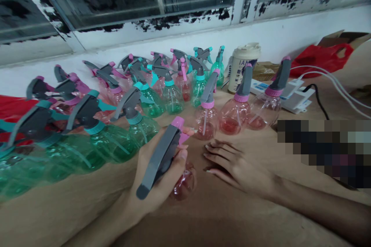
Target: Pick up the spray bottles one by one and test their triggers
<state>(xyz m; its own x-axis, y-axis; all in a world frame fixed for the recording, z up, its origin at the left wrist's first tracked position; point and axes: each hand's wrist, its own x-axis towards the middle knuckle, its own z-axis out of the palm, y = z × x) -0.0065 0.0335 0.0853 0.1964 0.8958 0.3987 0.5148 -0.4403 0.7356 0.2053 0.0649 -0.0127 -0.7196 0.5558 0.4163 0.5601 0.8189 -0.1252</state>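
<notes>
My left hand point(171, 170) is wrapped round the neck of a pink spray bottle point(185, 183) with a grey and pink trigger head. That bottle's lower part, clear pink, shows beneath my fingers over the tabletop. My right hand point(228, 162) rests palm down on the table, fingers stretched toward the held bottle and holding nothing. Just beyond it stand three more pink spray bottles point(233, 117) with some liquid in them. Green spray bottles point(116, 142) with grey and teal heads stand in a row left of my left hand.
Several more green and pink spray bottles point(173, 98) crowd the back of the table point(95, 220). A coffee cup point(242, 67), a white power strip point(298, 100) with cables, a red plastic bag point(321, 60) and a cardboard box point(344, 38) stand toward the right. Windows line the wall behind.
</notes>
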